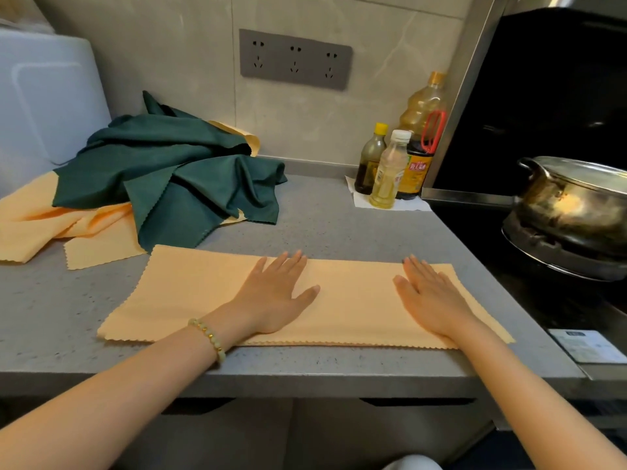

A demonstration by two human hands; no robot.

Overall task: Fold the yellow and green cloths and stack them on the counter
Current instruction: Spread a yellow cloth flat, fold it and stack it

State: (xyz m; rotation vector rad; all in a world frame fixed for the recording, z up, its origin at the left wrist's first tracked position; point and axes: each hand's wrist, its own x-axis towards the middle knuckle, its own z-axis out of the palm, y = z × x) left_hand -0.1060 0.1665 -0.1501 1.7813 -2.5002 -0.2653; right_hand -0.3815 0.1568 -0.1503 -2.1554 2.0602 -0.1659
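Head cam: your left hand (274, 293) lay palm down, fingers straight & slightly spread, on the pale yellow zigzag-edged cloth (190, 293), roughly at its middle. Your right hand (431, 300) was flat & relaxed too, pressing the cloth's right end; neither hand gripped anything. A pale green and gold beaded bracelet (207, 337) sat on your left wrist.

The cloth was folded into a long strip (layered zigzag edges showed along the near side) and lay across the front of the grey speckled counter (322, 215), close to its front edge.

Behind it, to the left, a loose heap of crumpled dark green cloths (169, 174) lay on top of more unfolded yellow cloths (40, 215), beside a white rounded plastic appliance (44, 96).

At the back right, three clear plastic bottles (386, 171) w/ oils & dark sauce stood together by the wall. Right of the counter, a lidded steel pot (576, 201) sat on a black hob (529, 293). A grey triple socket plate (295, 59) was on the tiled wall.
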